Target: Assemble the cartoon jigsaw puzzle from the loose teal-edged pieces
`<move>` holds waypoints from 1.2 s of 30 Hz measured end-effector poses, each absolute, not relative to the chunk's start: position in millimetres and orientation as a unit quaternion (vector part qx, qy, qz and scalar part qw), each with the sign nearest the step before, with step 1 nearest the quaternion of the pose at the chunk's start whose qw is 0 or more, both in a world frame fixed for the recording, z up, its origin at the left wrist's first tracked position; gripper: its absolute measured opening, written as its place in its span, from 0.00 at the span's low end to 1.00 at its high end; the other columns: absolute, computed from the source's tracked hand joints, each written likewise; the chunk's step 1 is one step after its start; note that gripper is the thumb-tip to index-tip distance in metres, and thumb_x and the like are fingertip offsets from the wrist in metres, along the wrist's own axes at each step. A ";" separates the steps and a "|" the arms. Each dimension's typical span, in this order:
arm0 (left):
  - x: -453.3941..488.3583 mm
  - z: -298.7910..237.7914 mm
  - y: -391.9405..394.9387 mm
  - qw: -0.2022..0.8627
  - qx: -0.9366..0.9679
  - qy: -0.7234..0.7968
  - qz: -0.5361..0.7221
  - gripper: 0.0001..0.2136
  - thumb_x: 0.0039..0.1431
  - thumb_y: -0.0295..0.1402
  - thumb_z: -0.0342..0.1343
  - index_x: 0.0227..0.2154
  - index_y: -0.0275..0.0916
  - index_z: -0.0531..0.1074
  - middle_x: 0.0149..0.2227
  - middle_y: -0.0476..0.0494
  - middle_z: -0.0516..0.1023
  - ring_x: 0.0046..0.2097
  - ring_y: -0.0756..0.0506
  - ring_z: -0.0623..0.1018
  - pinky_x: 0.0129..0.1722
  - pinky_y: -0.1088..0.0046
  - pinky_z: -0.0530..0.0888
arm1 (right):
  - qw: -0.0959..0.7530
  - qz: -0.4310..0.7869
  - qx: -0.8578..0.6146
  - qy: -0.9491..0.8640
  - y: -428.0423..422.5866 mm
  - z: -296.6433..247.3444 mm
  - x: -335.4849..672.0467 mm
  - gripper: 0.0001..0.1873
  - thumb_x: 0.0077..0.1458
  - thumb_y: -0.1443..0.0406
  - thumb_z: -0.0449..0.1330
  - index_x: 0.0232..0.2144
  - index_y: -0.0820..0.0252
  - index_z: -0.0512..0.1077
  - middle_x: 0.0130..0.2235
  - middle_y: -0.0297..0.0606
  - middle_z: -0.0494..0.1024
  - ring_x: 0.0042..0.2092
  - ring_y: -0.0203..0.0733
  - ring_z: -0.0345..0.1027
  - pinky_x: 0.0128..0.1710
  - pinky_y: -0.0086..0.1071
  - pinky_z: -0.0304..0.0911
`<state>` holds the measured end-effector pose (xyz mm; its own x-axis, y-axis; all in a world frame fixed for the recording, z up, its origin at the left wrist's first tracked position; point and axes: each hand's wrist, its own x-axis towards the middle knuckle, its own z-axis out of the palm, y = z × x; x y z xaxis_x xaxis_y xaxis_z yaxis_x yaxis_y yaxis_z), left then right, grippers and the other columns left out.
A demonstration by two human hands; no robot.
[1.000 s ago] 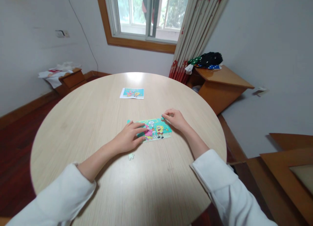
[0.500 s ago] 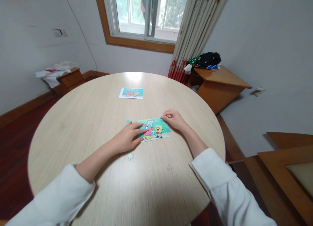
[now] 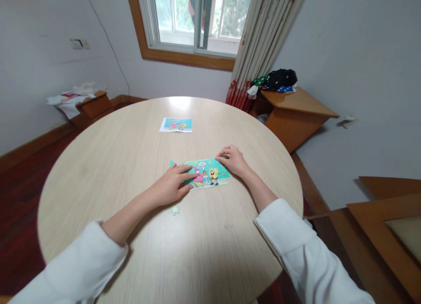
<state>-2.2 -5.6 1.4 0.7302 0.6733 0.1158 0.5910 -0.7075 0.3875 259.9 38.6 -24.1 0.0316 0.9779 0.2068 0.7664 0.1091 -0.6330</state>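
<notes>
A cartoon jigsaw puzzle (image 3: 213, 174) in turquoise, pink and yellow lies flat on the round table (image 3: 98, 163). My left hand (image 3: 169, 184) rests across its left part, fingers spread and covering some of the picture. At the upper right corner, my right hand (image 3: 231, 158) is closed, thumb and fingertips pinched on the puzzle's edge; a piece beneath them is partly hidden. One loose pale green puzzle piece (image 3: 176, 210) lies nearer to me, below my left hand and apart from the puzzle.
Beyond the puzzle lies a printed picture (image 3: 177, 125) of the same scene. A wooden cabinet (image 3: 299, 104) with dark cloth on it stands past the table at the right. Another small cabinet (image 3: 95, 106) with papers is at the left. A wooden chair (image 3: 371, 225) is at the right.
My right hand has shifted very slightly at the puzzle's upper right corner. My left hand, the puzzle and the loose piece stay in place.
</notes>
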 end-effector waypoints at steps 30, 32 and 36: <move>-5.6 -3.5 -3.6 0.172 0.914 0.333 0.156 0.15 0.61 0.33 0.50 0.50 0.41 0.72 0.57 0.35 0.70 0.58 0.39 0.69 0.61 0.46 0.54 | 0.302 0.236 -0.602 -0.701 33.9 -14.1 283.7 0.05 0.47 0.69 0.63 0.30 0.62 0.76 0.34 0.38 0.77 0.37 0.38 0.68 0.41 0.34 0.65; -5.8 -3.7 -3.6 0.172 0.914 0.333 0.155 0.16 0.61 0.33 0.50 0.50 0.41 0.72 0.57 0.35 0.70 0.58 0.38 0.69 0.61 0.46 0.54 | 0.295 0.233 -0.599 -0.707 33.4 -13.5 283.1 0.07 0.47 0.70 0.62 0.32 0.62 0.76 0.36 0.38 0.76 0.37 0.38 0.68 0.42 0.34 0.64; -5.3 -3.6 -3.7 0.166 0.916 0.334 0.149 0.16 0.61 0.33 0.49 0.50 0.39 0.72 0.57 0.33 0.69 0.58 0.38 0.68 0.61 0.45 0.54 | 0.278 0.234 -0.589 -0.722 32.6 -12.3 282.0 0.10 0.49 0.69 0.60 0.36 0.62 0.76 0.40 0.42 0.75 0.40 0.40 0.68 0.46 0.36 0.63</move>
